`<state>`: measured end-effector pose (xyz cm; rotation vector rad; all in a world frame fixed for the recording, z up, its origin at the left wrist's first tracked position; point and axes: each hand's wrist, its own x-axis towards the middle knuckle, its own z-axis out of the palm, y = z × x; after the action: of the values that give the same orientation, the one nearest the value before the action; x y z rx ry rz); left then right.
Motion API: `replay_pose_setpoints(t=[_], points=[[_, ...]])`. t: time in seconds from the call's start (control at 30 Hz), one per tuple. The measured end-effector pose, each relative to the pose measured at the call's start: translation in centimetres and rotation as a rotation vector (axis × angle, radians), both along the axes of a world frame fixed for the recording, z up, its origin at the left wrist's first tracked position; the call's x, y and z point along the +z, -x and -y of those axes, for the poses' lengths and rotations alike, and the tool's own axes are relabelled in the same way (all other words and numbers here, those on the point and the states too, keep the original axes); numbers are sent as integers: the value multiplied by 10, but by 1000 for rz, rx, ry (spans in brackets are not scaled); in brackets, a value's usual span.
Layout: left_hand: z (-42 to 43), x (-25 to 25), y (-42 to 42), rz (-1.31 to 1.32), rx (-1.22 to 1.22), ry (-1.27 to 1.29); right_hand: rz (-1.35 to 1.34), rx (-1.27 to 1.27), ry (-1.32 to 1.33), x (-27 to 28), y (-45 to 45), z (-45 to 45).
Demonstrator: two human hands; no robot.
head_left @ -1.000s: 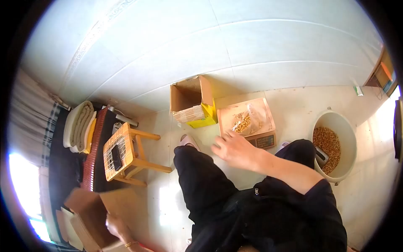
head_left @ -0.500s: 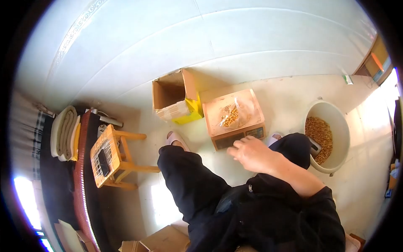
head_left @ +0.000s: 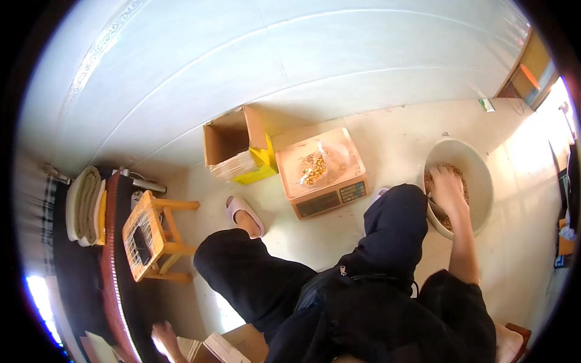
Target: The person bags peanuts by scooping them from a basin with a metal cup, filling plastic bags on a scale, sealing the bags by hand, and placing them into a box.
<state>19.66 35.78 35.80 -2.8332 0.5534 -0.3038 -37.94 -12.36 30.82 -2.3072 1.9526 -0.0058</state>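
My right hand [head_left: 448, 189] is inside a pale round bucket [head_left: 481, 181], its fingers stretched down onto the golden-brown kernels [head_left: 465, 187], which look like corn; the fingertips are partly hidden. At the lower left, my left hand [head_left: 165, 339] is smeared by motion, close to a cardboard box [head_left: 227, 348]; its fingers do not show clearly. In front of my feet, a clear plastic bag [head_left: 324, 168] with some yellow kernels lies on the orange-pink top of a digital scale [head_left: 321, 202].
An open cardboard box [head_left: 233, 145] with a yellow side stands left of the scale, near the wall. Further left, a wooden stool [head_left: 145, 236] carries a dark phone-like object [head_left: 143, 243]. Folded blankets [head_left: 85, 206] rest on a dark bench.
My right hand has moved from in front of the scale, rightward into the bucket. My left hand has come into view at the lower left. The view has shifted slightly.
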Motion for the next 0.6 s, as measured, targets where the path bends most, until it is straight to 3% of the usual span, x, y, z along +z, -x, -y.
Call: replay_pose_setpoints(t=[0.07,0.1,0.13,0.2,0.23,0.3,0.33,0.37,0.47,0.53,0.57,0.6], points=[[93,36,21,152,-291,338,28,-67,-221,-8,12,-29],[149,63,45,-27,-267,478,92,-74,-313,-2,15,-46],[184,56,46,-59,-349,689,90,-70,-308,-12,22,-56],[267,63,82,-209,-508,666,225,-118,-215,-34,33,-60],[295,45,79,-289,-701,611,226,-119,-209,-27,29,-58],[362,0,102,-352,-845,375,159,-175,-152,-4,18,-45],[396,-7,127,-554,-726,118,143,-160,-58,3,10,-32],[418,-55,131,-585,-930,309,204,-99,53,9,-3,-17],[467,-118,173,-720,-849,131,380,46,227,29,-73,17],[480,-170,188,-667,-860,186,440,163,124,30,-140,29],[485,-191,189,-644,-888,273,392,142,-136,40,-176,35],[492,-211,185,-640,-897,280,312,126,-212,33,-205,42]])
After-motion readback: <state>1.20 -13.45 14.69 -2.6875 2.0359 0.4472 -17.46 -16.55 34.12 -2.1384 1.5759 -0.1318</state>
